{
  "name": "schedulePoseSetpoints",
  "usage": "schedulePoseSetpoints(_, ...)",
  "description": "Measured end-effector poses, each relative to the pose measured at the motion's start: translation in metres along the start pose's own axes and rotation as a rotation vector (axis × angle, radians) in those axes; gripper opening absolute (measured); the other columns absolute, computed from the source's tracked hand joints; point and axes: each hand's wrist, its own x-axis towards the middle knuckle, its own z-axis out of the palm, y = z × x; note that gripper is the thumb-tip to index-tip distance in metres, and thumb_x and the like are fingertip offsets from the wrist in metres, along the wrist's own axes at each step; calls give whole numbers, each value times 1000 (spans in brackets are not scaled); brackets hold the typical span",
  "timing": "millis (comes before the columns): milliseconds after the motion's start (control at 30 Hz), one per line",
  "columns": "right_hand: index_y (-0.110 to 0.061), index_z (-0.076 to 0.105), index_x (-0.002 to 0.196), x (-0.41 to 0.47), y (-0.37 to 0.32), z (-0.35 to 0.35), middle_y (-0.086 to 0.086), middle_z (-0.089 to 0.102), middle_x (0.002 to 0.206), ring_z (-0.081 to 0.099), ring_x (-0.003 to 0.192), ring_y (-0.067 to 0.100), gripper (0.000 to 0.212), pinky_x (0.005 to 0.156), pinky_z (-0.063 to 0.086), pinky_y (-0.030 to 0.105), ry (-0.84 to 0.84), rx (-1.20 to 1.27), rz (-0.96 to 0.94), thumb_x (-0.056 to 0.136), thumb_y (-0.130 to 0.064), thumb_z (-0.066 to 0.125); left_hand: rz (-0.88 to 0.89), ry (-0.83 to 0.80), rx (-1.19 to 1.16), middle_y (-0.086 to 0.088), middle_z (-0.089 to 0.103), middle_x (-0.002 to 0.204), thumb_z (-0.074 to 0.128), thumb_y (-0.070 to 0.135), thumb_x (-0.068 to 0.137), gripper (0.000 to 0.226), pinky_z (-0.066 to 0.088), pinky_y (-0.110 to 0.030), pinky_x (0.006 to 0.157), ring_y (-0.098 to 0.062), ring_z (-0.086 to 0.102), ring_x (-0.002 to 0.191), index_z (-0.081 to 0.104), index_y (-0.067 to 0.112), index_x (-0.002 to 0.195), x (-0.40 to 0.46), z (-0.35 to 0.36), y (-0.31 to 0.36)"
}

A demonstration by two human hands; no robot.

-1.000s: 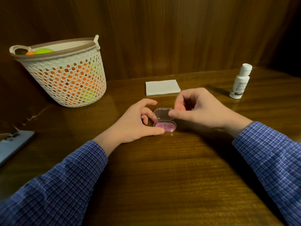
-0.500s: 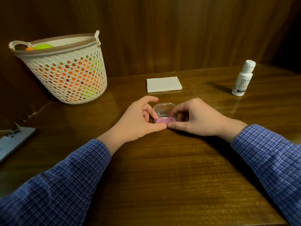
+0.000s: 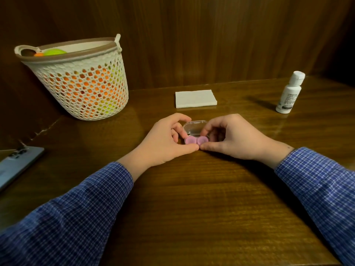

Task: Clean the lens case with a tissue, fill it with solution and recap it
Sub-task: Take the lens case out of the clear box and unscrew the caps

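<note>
Table (image 3: pixel 192 208): polished wood, glossy grain. Lens case (image 3: pixel 196 140): matt pink plastic, clear glossy lid. Tissue (image 3: pixel 195 98): white matt paper. Basket (image 3: pixel 82 89): perforated plastic. Solution bottle (image 3: pixel 289 95): smooth white plastic. Sleeves: checked cloth.

Quick count across the wooden table (image 3: pixel 192 208): seven kinds of thing, nearly all of them singles.

Two hands here, the left hand (image 3: pixel 163 143) and the right hand (image 3: pixel 232 139), each coming out of a blue checked sleeve, so two sleeves. Between them sits one lens case (image 3: pixel 196 135), showing two pink wells and one clear lid standing open. Behind it, one folded white tissue (image 3: pixel 195 98). Far right, one white bottle (image 3: pixel 290 93) with one cap. Far left, one mesh basket (image 3: pixel 80 83) holding orange and green balls, too many hidden to count. One phone (image 3: pixel 17 162) at the left edge.
</note>
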Motion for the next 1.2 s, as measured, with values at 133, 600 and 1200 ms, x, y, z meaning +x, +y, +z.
schedulePoseSetpoints(133, -28, 77, 94, -1, -4, -2, -14, 70, 93, 66, 83, 4, 19, 70, 58, 21, 34, -39, -37, 79, -34, 85, -4, 0, 5, 14, 71, 90, 89, 38, 76, 67, 54, -16, 65, -3, 65, 74, 59, 28, 135, 1, 0, -1)
schedulePoseSetpoints(600, -11, 76, 89, 1, -3, -24, 10, 77, 85, 72, 78, 21, 18, 71, 61, 25, 25, 392, 40, 75, -17, 86, 55, 48, 193, 20, 60, 100, 82, 41, 81, 43, 42, -10, 68, 4, 56, 90, 64, 33, 119, -1, -2, -1)
schedulePoseSetpoints(1200, -20, 74, 95, 2, 8, -24, -6, 73, 92, 68, 88, 9, 9, 82, 55, 31, 6, 196, 54, 87, -16, 77, 68, 108, 403, 18, 54, 107, 76, 46, 86, 34, 34, -14, 78, -5, 45, 104, 72, 33, 117, 0, -5, 1)
